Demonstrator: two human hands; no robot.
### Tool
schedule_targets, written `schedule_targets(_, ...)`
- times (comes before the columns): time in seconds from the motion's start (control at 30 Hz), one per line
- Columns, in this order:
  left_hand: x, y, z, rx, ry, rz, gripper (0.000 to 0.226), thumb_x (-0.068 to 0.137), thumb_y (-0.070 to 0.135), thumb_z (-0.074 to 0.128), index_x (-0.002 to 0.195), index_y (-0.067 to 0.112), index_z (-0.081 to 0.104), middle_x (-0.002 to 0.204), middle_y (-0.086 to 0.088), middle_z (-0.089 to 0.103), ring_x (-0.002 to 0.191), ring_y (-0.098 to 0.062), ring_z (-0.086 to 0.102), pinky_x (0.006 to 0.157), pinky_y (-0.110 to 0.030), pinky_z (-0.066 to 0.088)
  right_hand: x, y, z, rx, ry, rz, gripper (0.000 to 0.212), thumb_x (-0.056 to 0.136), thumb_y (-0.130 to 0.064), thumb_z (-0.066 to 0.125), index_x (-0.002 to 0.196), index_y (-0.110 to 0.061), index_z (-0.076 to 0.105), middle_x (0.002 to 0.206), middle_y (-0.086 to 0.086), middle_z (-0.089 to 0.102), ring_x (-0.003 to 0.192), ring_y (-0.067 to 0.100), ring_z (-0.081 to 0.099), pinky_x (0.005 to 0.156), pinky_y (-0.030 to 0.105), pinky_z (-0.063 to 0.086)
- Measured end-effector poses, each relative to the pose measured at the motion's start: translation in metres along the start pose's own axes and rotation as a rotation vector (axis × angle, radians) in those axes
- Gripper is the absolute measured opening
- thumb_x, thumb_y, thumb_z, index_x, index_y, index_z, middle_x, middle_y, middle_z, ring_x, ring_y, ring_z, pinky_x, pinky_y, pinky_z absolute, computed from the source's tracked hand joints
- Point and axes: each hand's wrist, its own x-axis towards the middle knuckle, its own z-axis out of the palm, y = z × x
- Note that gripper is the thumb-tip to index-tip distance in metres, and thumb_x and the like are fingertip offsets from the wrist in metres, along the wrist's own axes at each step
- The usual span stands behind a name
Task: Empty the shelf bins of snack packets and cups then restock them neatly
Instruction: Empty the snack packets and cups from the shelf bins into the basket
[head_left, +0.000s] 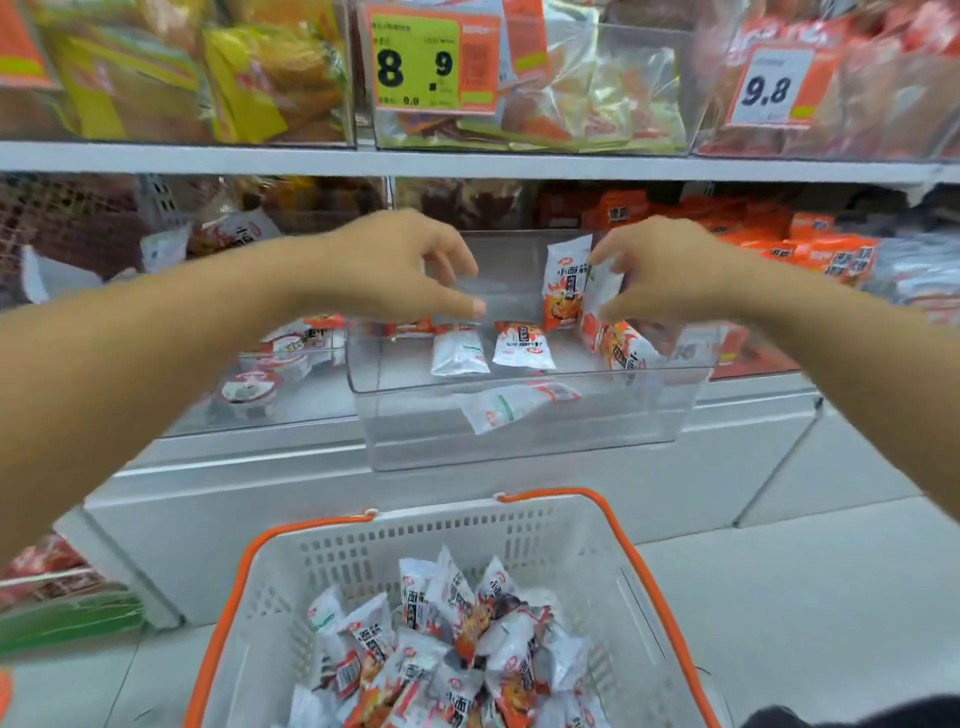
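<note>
We're right at the clear bin (519, 415), a see-through plastic tub on the lower shelf, and it holds only a handful of snack packets. Our right hand (670, 270) pinches one or two white-and-orange packets (563, 280) between thumb and curled fingers, holding them upright at the bin's back right. Our left hand (395, 265) hovers over the bin's left side, fingers loosely curled, thumb and forefinger apart, nothing in its grasp. Below the hands, two packets (522, 345) lie flat side by side on the bin floor, another (626, 348) leans at the right wall, and one more (511, 405) lies tilted against the front wall.

Moving outward, the neighbouring bin on the left holds sealed cups (249, 389) with red-and-white lids. On the right, orange packets (831, 254) are stacked in their own bin. The upper shelf carries yellow bags (260, 78) and two price tags, one reading 8.9 (415, 62), the other 9.8 (769, 88).

Down at our feet, a white basket (467, 535) with orange handles sits on the pale floor, with a heap of the same white-and-orange basket packets (457, 639) inside.
</note>
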Motion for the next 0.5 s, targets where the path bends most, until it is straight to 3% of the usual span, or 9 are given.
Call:
schedule_targets(0.07,0.034,0.007,0.016,0.179,-0.184,-0.026,0.079,0.073,0.069,0.07,0.139,0.031,0.049,0.137,0.005,0.055,0.117,-0.016,0.057,0.097,-0.03,0.043,0.027,0.003,0.015,-0.18,-0.164,0.079,0.088,0.071,-0.03,0.086,0.147,-0.017,0.042,0.137,0.014,0.053,0.117,0.033,0.056,0.09,0.034,0.05)
schedule_targets(0.17,0.075,0.013,0.052,0.212,-0.507,-0.146,0.132,0.045,0.086,0.07,0.154,0.04,0.011,0.162,0.009,0.019,0.142,-0.026,0.035,0.107,-0.041,0.041,0.053,0.003,0.035,-0.324,-0.312,0.149,0.1,0.078,-0.032,0.083,0.154,-0.012,0.022,0.145,0.02,0.042,0.126,0.037,0.052,0.087,0.037,0.047)
schedule_targets(0.27,0.098,0.018,0.082,0.352,-0.622,-0.224,0.135,0.059,0.076,0.075,0.154,0.041,-0.014,0.164,0.009,0.008,0.145,-0.029,0.029,0.087,-0.035,0.04,0.071,0.001,0.049,-0.19,-0.375,0.25,0.12,0.079,-0.025,0.084,0.157,-0.011,-0.006,0.149,0.026,0.041,0.114,0.042,0.063,0.096,0.046,0.053)
schedule_targets(0.33,0.105,0.018,0.098,0.451,-0.619,-0.2,0.138,0.062,0.072,0.077,0.152,0.038,-0.022,0.165,0.006,0.002,0.145,-0.031,0.029,0.083,-0.036,0.039,0.086,0.002,0.059,-0.023,-0.384,0.336,0.138,0.075,-0.018,0.086,0.151,-0.026,-0.029,0.157,0.033,0.019,0.091,0.047,0.07,0.086,0.053,0.057)
schedule_targets(0.37,0.108,0.014,0.104,0.495,-0.609,-0.173,0.138,0.064,0.07,0.077,0.152,0.037,-0.023,0.166,0.003,-0.001,0.145,-0.031,0.028,0.082,-0.034,0.037,0.092,0.001,0.062,0.039,-0.377,0.363,0.142,0.074,-0.017,0.087,0.149,-0.031,-0.032,0.159,0.033,0.005,0.09,0.049,0.07,0.086,0.054,0.057)
schedule_targets(0.43,0.114,0.001,0.11,0.513,-0.631,-0.164,0.13,0.07,0.066,0.076,0.153,0.037,-0.019,0.166,0.001,-0.001,0.142,-0.031,0.031,0.083,-0.027,0.037,0.103,0.002,0.066,0.089,-0.363,0.381,0.132,0.075,-0.018,0.085,0.155,-0.02,-0.02,0.158,0.035,0.006,0.112,0.052,0.059,0.094,0.052,0.054)
schedule_targets(0.47,0.116,-0.006,0.11,0.473,-0.656,-0.182,0.124,0.073,0.062,0.076,0.154,0.04,-0.016,0.165,0.001,0.005,0.136,-0.033,0.038,0.086,-0.026,0.043,0.106,0.003,0.064,0.09,-0.347,0.343,0.11,0.08,-0.019,0.081,0.156,-0.005,0.003,0.155,0.034,0.019,0.123,0.05,0.051,0.099,0.052,0.051)
schedule_targets(0.5,0.119,-0.014,0.11,0.413,-0.664,-0.2,0.117,0.077,0.055,0.077,0.154,0.044,-0.011,0.163,0.002,0.012,0.125,-0.033,0.046,0.087,-0.031,0.052,0.109,0.003,0.065,0.089,-0.324,0.322,0.076,0.085,-0.02,0.075,0.143,0.007,0.033,0.15,0.031,0.035,0.128,0.045,0.048,0.103,0.051,0.047)
